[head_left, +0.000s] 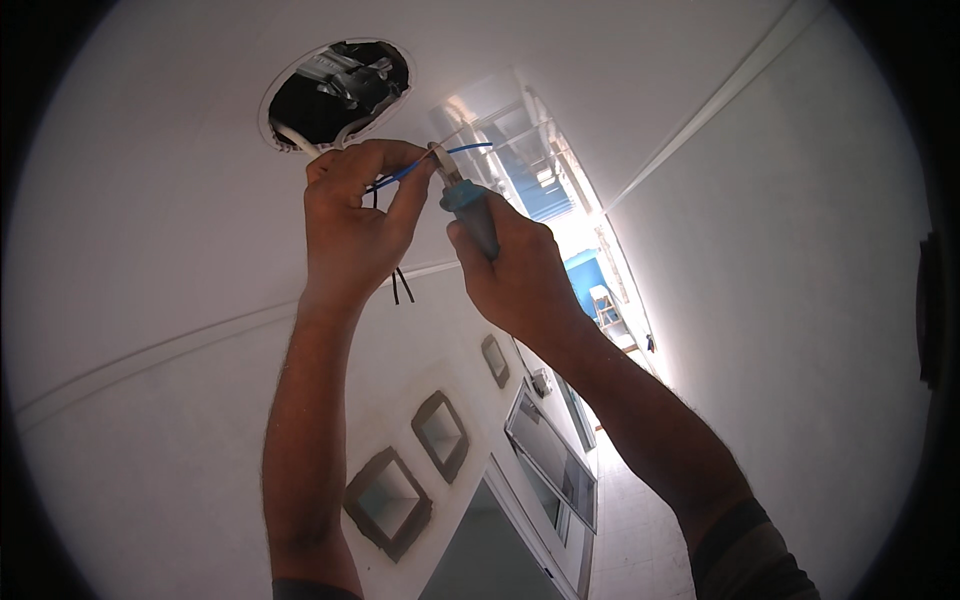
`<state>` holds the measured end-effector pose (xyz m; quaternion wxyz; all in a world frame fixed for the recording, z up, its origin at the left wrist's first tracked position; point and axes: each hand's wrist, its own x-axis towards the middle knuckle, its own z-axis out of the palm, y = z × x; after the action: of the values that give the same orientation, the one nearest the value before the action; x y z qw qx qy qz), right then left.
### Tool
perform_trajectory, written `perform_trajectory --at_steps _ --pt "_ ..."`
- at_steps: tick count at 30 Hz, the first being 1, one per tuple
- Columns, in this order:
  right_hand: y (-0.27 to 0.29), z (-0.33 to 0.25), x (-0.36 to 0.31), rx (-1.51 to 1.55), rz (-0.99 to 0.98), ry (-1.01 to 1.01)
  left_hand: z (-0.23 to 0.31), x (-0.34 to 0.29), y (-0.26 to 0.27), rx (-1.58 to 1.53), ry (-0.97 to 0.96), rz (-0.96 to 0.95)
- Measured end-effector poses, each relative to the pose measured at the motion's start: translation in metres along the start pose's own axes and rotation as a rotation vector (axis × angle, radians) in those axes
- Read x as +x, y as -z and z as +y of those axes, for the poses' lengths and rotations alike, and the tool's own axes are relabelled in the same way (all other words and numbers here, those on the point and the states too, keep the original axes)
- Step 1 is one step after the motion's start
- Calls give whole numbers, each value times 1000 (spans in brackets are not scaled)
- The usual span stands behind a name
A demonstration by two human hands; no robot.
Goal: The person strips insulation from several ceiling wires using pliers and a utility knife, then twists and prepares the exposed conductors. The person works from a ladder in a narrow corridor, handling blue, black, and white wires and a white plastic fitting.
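Observation:
My left hand is raised to the ceiling, its thumb and fingers closed on thin blue wires. In my right hand is what looks like pliers with blue-grey handles. Their metal head meets a wire just beside my left fingertips, and a blue wire end sticks out past it to the right. Two black wire ends dangle below my left hand. Behind my fingers, a white cable comes out of a round ceiling hole; part of the cable is hidden by the hand.
Metal framing shows inside the hole. A white wall rises on the right. The opposite wall has several square openings with grey edges and a window frame. Far down the bright passage stands a stepladder.

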<state>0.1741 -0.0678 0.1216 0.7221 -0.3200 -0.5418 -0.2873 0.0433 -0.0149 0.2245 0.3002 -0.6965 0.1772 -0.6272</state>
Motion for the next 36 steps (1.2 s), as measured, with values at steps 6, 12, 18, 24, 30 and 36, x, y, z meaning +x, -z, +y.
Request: perform_trajectory --at_steps 6,12,18,24,30,36 --pt "-5 2 4 -33 -33 -50 2 -2 -3 37 -75 64" --pt "-17 20 13 -28 66 145 -5 3 -1 -15 -82 20" --pt "-21 29 23 -63 112 219 -1 7 2 27 -30 -26" --pt "-3 20 19 -99 -31 111 -1 8 1 -22 -29 -56" --pt "20 0 20 -128 -165 -32 -7 9 5 -149 53 -134" --pt "33 -10 23 -225 -180 -91 -9 10 1 -140 104 -111"
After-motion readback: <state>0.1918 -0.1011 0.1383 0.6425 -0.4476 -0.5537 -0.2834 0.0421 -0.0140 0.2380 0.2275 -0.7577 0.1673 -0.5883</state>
